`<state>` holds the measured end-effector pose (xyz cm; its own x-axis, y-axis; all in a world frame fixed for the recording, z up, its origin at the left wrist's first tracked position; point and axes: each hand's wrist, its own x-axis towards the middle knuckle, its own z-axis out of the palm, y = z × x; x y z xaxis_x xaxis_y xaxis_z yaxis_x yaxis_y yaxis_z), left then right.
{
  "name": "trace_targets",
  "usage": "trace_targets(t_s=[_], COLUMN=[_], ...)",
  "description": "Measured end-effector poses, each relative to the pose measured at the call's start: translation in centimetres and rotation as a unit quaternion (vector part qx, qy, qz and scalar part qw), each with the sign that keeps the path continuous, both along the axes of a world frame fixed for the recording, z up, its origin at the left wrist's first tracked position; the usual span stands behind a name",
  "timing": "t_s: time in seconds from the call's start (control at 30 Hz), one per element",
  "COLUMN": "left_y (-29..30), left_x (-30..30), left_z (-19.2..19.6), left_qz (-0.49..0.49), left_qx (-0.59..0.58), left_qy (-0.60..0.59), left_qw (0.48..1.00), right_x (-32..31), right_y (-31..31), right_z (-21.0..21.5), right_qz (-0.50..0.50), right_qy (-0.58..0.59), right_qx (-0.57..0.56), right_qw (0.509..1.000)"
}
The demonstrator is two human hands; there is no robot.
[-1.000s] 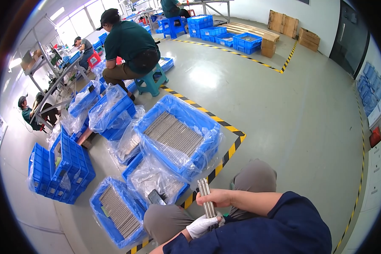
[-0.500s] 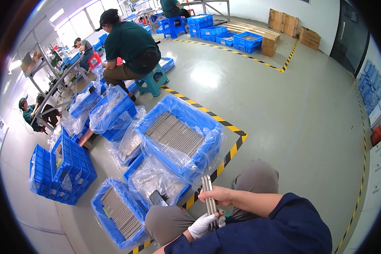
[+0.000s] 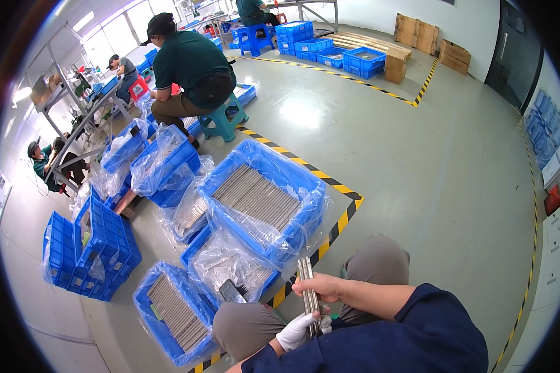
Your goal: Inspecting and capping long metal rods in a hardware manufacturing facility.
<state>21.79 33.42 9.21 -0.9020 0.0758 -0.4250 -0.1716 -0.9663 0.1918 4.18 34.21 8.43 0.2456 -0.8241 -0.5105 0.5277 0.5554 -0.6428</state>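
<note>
A small bundle of slim silver metal rods (image 3: 305, 268) stands nearly upright in front of my body, between my knees. My bare right hand (image 3: 320, 286) wraps round the middle of the bundle. Lower down, my left hand (image 3: 294, 334) in a white glove grips the bottom ends, partly hidden by my dark blue sleeve. Just beyond the rods' upper ends is a blue crate (image 3: 314, 214) lined with clear plastic, holding a row of similar rods (image 3: 255, 194). Another lined crate of rods (image 3: 179, 314) lies left of my knee.
A phone (image 3: 231, 291) lies on a plastic-covered crate (image 3: 199, 239) by my left knee. Stacked blue crates (image 3: 93, 255) stand at the left. Yellow-black floor tape (image 3: 345, 217) runs past the crates. A person (image 3: 193, 68) sits on a teal stool (image 3: 221, 121) farther off.
</note>
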Motion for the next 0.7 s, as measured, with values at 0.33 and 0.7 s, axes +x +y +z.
trace_targets(t_s=[0.33, 0.7], left_y=[-0.6, -2.6], left_x=[-0.7, -2.6], left_z=[0.6, -0.3], left_qz=[0.222, 0.331], left_qx=[0.072, 0.133], left_qy=[0.026, -0.004], left_qw=[0.972, 0.934], right_x=[-1.9, 1.0], right_y=[-1.2, -1.6], right_z=[1.6, 5.1], right_qz=[-0.206, -0.238], right_qy=[0.033, 0.195], right_qx=[-0.032, -0.139], right_qw=[0.977, 0.941])
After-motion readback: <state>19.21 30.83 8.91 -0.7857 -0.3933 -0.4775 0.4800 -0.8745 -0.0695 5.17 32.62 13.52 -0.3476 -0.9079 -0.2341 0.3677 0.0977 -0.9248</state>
